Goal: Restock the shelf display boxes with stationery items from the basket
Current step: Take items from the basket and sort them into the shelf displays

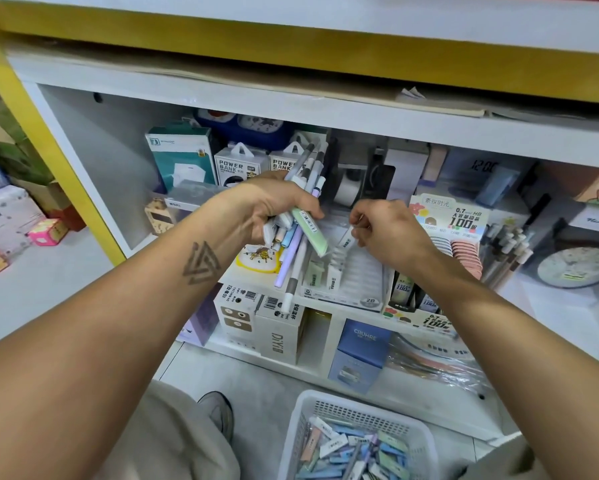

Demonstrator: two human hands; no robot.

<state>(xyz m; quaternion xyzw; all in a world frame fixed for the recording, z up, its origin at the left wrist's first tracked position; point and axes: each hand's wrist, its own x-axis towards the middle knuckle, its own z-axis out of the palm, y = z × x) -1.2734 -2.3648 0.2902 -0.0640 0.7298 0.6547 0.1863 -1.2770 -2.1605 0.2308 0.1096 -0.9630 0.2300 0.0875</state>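
My left hand grips a mixed bundle of pens and flat lead cases, pastel green, blue and lilac, held over the shelf. To its right, my right hand pinches one small white lead case just above the white slotted display box, which holds a few cases in its left slots. The white plastic basket stands on the floor below, filled with several pastel cases and pens.
Power bank boxes stand at the shelf's back. A lead refill display and a pen rack sit right of the box. Stacked cartons and a blue box fill the lower shelf. My shoe is left of the basket.
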